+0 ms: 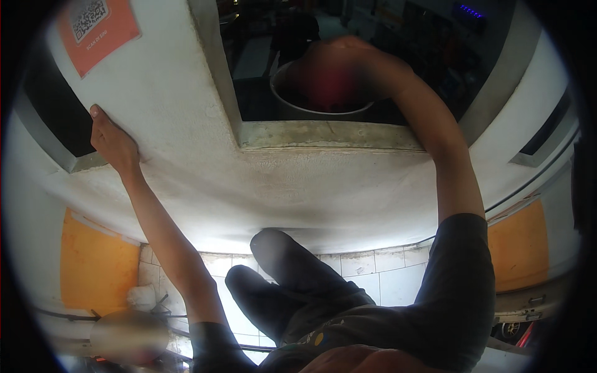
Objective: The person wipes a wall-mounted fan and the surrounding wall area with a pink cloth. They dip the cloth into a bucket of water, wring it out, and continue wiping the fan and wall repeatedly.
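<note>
My left hand (pixel 112 140) is curled around the edge of the white wall (pixel 172 102), beside a dark opening (pixel 56 107). Its thumb points up and the other fingertips are hidden. Over the sill (pixel 326 135) of a larger opening, my right arm reaches in and bends left. My right hand (pixel 350 44) hangs above a round metal pot (pixel 317 112) just inside. A blurred red thing (pixel 332 86) shows under that hand, within the pot's rim. The blur hides my right fingers, so whether they grip the red thing is not visible.
A red-orange sheet with a printed code (pixel 100 32) is on the wall, upper left. Beyond the sill, a person (pixel 294 37) in dark clothing stands in a dim room. Orange wall panels (pixel 98 261) flank white tiles (pixel 401 289) below. A blurred round object (pixel 130 335) is lower left.
</note>
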Motion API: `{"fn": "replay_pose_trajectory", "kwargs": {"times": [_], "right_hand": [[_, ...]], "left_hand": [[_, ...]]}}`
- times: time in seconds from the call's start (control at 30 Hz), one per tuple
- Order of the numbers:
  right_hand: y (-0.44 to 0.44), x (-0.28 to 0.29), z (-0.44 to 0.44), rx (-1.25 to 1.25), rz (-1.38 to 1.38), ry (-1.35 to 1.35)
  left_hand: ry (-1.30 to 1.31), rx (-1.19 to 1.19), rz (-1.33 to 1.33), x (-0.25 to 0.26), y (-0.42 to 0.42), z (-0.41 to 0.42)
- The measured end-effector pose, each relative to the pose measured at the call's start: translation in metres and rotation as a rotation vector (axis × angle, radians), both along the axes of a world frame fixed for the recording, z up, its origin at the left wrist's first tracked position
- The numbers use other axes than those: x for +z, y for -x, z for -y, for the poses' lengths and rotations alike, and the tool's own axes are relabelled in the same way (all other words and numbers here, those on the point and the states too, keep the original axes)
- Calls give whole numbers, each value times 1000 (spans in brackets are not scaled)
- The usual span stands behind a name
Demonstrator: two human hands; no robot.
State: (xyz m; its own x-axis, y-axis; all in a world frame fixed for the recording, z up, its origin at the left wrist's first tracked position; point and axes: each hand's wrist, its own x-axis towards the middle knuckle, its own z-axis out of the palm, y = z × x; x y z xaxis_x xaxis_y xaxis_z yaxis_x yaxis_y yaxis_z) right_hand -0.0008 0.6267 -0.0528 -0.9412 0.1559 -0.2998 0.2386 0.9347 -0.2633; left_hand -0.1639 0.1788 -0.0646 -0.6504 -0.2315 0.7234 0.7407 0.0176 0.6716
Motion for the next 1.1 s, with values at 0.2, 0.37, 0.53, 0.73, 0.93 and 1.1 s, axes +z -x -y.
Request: {"fn": "replay_pose_trajectory", "kwargs": {"times": [0.2, 0.37, 0.53, 0.73, 0.93, 1.1], "right_hand": [[-21, 37, 6, 20, -265, 112], [-4, -17, 40, -278, -338, -64], [-4, -82, 24, -223, -66, 39], [-8, -102, 32, -199, 70, -108], [1, -83, 49, -223, 36, -210], [-22, -27, 80, -181, -53, -213]], "left_hand": [[12, -19, 24, -3, 3, 2], [0, 8, 50, -6, -1, 4], [-22, -8, 45, 0, -5, -2], [-19, -19, 39, -1, -5, 0], [-17, -20, 41, 0, -6, -2], [0, -13, 26, -5, -3, 3]]}}
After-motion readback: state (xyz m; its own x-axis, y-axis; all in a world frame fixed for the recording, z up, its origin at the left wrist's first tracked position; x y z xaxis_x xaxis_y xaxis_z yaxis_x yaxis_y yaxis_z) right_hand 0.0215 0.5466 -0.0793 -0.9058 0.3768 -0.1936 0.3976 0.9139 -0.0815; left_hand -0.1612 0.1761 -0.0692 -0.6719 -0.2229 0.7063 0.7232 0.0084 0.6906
